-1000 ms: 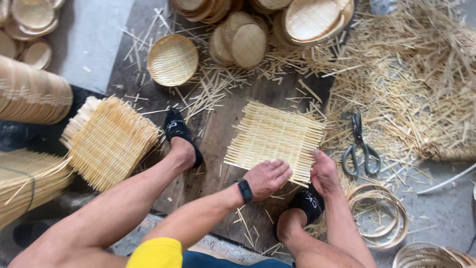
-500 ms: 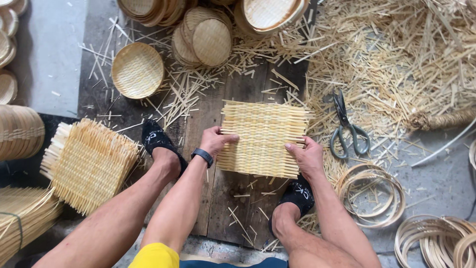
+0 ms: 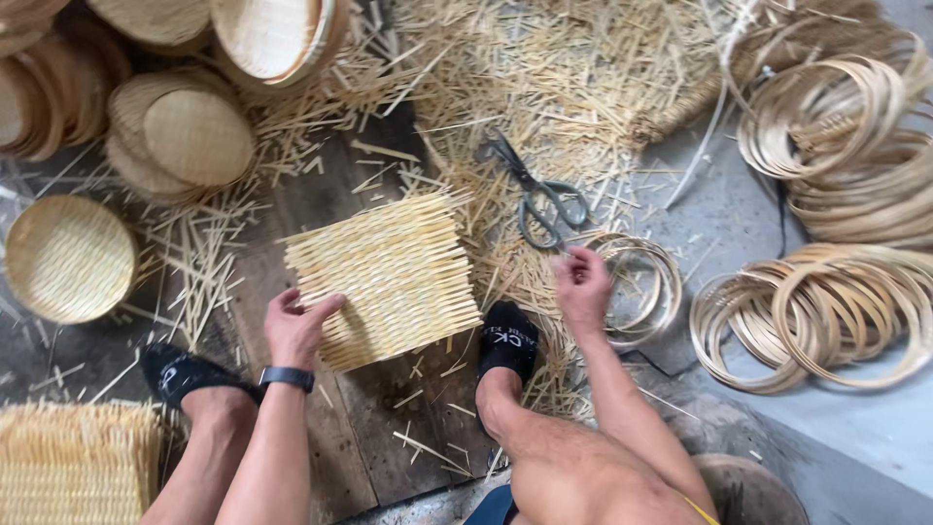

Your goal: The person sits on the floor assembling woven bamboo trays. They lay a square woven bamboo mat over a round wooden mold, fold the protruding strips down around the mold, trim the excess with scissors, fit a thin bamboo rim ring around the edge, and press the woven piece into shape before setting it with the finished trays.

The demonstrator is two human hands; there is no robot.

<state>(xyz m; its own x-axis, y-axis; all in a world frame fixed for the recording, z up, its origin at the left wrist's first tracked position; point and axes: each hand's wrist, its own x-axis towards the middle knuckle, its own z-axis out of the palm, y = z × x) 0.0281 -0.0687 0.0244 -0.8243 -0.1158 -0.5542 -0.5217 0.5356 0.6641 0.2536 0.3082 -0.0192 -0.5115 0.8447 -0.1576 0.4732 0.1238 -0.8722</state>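
Note:
A square woven bamboo mat (image 3: 389, 277) lies on a dark wooden board (image 3: 374, 428) between my feet. My left hand (image 3: 296, 326), with a black watch on its wrist, grips the mat's near left edge. My right hand (image 3: 581, 287) is off the mat, fingers curled, hovering beside a small stack of thin bamboo hoops (image 3: 649, 282). I cannot see anything held in it. Grey scissors (image 3: 539, 194) lie just beyond that hand on loose bamboo slivers.
Round woven trays (image 3: 70, 258) and stacked trays (image 3: 185, 141) sit at the left and top. Large piles of bamboo hoops (image 3: 826, 311) fill the right. Another woven mat stack (image 3: 73, 462) is at the lower left. Bamboo offcuts (image 3: 583, 78) cover the floor.
My right hand has let go of the mat and moved right to the hoops. The view has swung to the right. My left hand still holds the mat.

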